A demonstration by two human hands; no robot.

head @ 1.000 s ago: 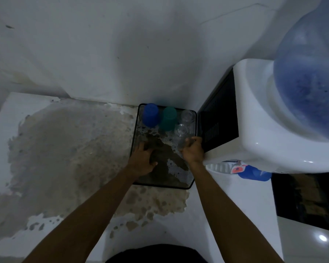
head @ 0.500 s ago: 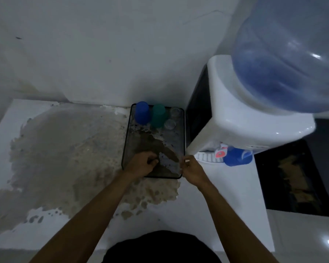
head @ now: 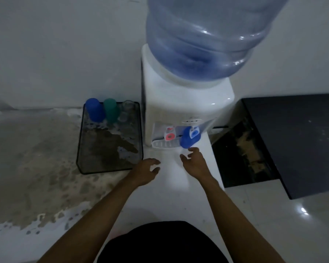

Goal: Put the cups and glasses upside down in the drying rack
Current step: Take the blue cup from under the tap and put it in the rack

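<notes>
Both hands are empty with fingers loosely spread: the left hand (head: 147, 168) just off the drying rack (head: 110, 170), the right hand (head: 195, 164) under a blue cup (head: 187, 138) on the dispenser (head: 179, 103). A careless nudge may topple it; beyond the fingers, upturned cups (head: 94, 110) crowd the rack's far edge.

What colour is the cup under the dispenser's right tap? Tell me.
Blue cup, seen in the head view.

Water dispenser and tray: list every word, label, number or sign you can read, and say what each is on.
No text can be read.
Water dispenser: small marks above the taps, too blurred to read.
Red tap and blue tap: coloured white-faced tabs, no legible lettering.
Water bottle, blue cup, green cup, tray: none visible.
</notes>
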